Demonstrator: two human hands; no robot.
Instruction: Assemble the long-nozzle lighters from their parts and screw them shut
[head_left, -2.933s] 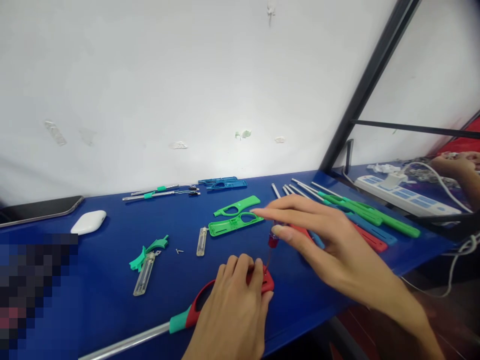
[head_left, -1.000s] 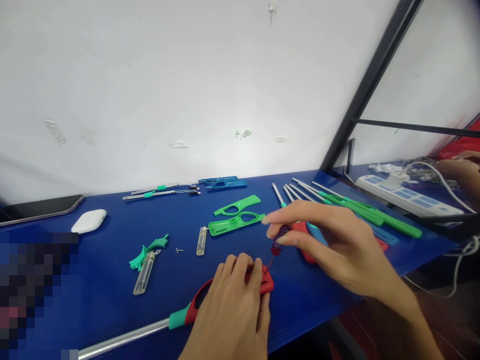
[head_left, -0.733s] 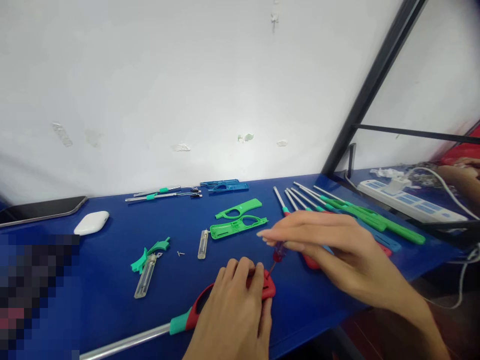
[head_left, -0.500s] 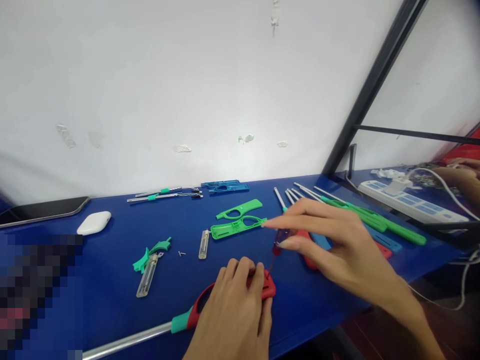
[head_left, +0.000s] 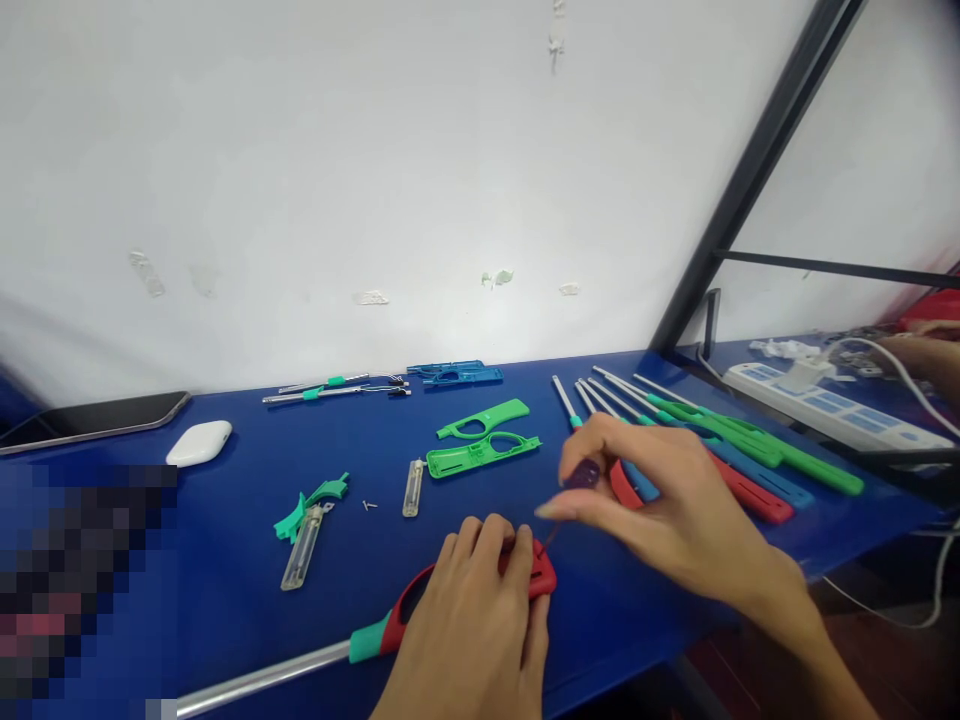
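Observation:
My left hand [head_left: 472,625] presses down on the red handle of a long-nosed lighter [head_left: 390,625] that lies on the blue table [head_left: 225,560], fingers curled over the handle's end. Its teal collar and metal tube run off toward the lower left. My right hand [head_left: 667,500] pinches a small screwdriver with a dark purple handle [head_left: 581,475]; its thin shaft points down at the handle's right end, close to my left fingertips.
Green handle shells [head_left: 484,440], a clear fuel tank [head_left: 411,488], a teal trigger piece [head_left: 307,500] and a tiny screw [head_left: 367,505] lie mid-table. Several assembled lighters [head_left: 712,440] lie to the right. A phone [head_left: 90,420] and white case [head_left: 199,442] sit left. Another person's hand [head_left: 926,345] works by a power strip [head_left: 832,405].
My right hand has lowered and tilted the screwdriver nearer the red handle, its fingers turning on it. The view has shifted slightly. My left hand has stayed on the handle.

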